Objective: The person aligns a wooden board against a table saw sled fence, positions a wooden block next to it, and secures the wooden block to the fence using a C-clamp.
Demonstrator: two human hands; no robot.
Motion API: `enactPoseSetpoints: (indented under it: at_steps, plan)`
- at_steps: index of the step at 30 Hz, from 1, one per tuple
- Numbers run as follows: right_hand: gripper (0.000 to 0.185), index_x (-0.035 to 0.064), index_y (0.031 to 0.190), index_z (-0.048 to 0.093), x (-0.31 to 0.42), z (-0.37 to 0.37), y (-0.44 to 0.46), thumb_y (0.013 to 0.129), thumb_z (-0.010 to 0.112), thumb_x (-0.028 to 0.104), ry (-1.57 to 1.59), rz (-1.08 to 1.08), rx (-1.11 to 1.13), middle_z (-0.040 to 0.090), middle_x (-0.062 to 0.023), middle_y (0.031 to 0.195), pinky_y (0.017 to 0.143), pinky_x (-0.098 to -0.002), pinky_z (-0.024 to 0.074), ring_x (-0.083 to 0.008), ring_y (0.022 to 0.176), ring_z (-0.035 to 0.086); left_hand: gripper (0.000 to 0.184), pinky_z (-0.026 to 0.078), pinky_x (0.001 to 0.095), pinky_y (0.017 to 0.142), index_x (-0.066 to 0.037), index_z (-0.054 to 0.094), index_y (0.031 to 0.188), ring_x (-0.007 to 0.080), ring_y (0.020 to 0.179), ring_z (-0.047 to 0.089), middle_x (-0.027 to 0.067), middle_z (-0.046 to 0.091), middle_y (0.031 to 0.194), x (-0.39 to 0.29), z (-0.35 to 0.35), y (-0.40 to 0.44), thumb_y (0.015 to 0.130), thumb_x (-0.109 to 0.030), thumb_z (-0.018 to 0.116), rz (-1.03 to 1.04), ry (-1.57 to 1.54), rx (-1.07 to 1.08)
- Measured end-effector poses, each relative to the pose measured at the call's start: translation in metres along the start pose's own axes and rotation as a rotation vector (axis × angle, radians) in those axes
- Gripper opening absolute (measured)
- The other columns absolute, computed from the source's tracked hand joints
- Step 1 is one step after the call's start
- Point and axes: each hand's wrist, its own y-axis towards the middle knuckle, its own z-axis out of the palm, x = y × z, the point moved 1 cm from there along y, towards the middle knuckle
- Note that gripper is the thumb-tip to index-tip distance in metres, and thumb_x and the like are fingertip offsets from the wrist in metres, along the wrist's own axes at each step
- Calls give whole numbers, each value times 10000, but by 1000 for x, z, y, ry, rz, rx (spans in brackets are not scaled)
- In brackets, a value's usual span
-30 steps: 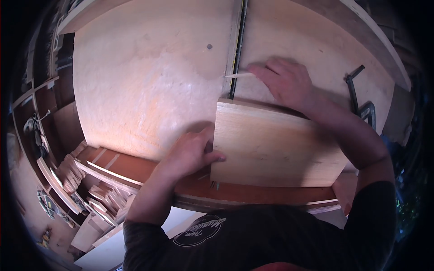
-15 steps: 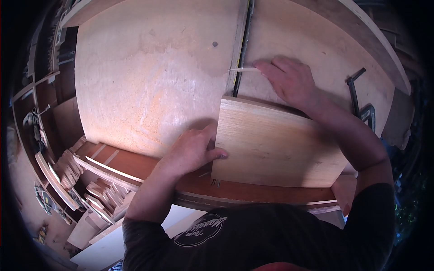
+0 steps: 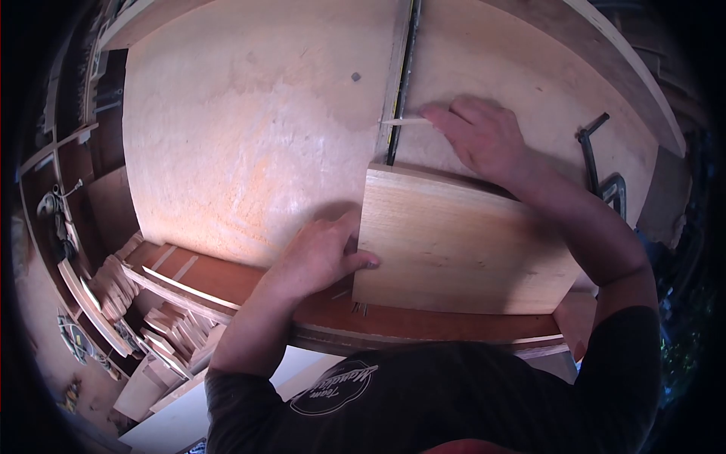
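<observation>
A flat pale wooden board [image 3: 461, 242] lies over the near edge of the workbench, in front of my body. My left hand [image 3: 321, 253] grips the board's left edge, its thumb on the top face and its fingers partly hidden beyond the edge. Past the board's far edge, my right hand [image 3: 484, 136] pinches a thin pale stick [image 3: 404, 121] between thumb and fingers. The stick points left and crosses a dark strip with yellow marks [image 3: 395, 125] set along the bench top. Its far tip is near the strip's left side.
The plywood bench top [image 3: 227, 136] carries sawdust on its left. A clamp [image 3: 594, 159] stands on the right. A reddish-brown ledge [image 3: 219, 272] runs along the near edge. Stacked wood offcuts [image 3: 178, 329] and shelves with cords are at the left.
The view has shifted very slightly. Both hands, the board and the stick stay nearly where they were.
</observation>
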Motion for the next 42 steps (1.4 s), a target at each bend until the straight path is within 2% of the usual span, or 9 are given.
enactPoseSetpoints:
  at_steps: [17, 19, 20, 22, 36, 38, 42]
  plan:
    - [313, 182, 1115, 625, 2, -2, 0, 808, 603, 125, -62, -61, 28, 510, 4, 777, 520, -291, 493, -150, 717, 581, 528, 519, 400, 687, -38, 564, 1149, 304, 739, 673, 137, 669, 787, 0, 1, 0, 767, -319, 797, 20, -32, -10]
    - [314, 182, 1117, 626, 2, -2, 0, 809, 604, 126, -64, -61, 29, 511, 4, 777, 519, -291, 493, -151, 717, 581, 440, 509, 449, 749, -13, 541, 1028, 370, 818, 666, 166, 679, 812, -4, -2, 0, 794, -308, 769, -20, -59, 28]
    - [314, 182, 1119, 627, 2, -2, 0, 811, 606, 128, -65, -63, 31, 512, 4, 778, 518, -291, 493, -151, 717, 581, 440, 509, 449, 749, -13, 541, 1028, 370, 818, 666, 166, 679, 812, -3, -1, 0, 794, -308, 769, -20, -59, 28]
    - [314, 182, 1123, 627, 1, -1, 0, 814, 606, 131, -55, -56, 25, 512, 4, 777, 518, -290, 493, -152, 717, 582, 531, 519, 403, 698, -42, 569, 1156, 304, 754, 675, 141, 668, 790, 0, 1, -1, 767, -322, 797, -3, -14, 1]
    - [272, 183, 1115, 647, 1, -1, 0, 846, 624, 163, -36, -33, 16, 532, 3, 787, 531, -302, 497, -162, 725, 587, 517, 517, 401, 699, -39, 576, 1130, 304, 755, 671, 142, 663, 791, 1, 1, -1, 764, -329, 799, -12, -8, 2]
    - [303, 123, 1089, 672, 3, -1, 2, 791, 652, 71, 61, -37, -48, 497, -42, 732, 524, -345, 451, -215, 646, 547, 517, 517, 400, 699, -39, 576, 1126, 303, 752, 670, 139, 663, 787, 0, 1, -1, 763, -331, 800, -15, 1, 4]
    - [310, 124, 1091, 673, 2, 0, 1, 786, 656, 69, 57, -35, -71, 501, -42, 736, 526, -345, 451, -219, 647, 547, 495, 515, 398, 693, -39, 575, 1091, 297, 746, 669, 132, 662, 777, 1, 1, 0, 764, -334, 801, -56, 19, 28]
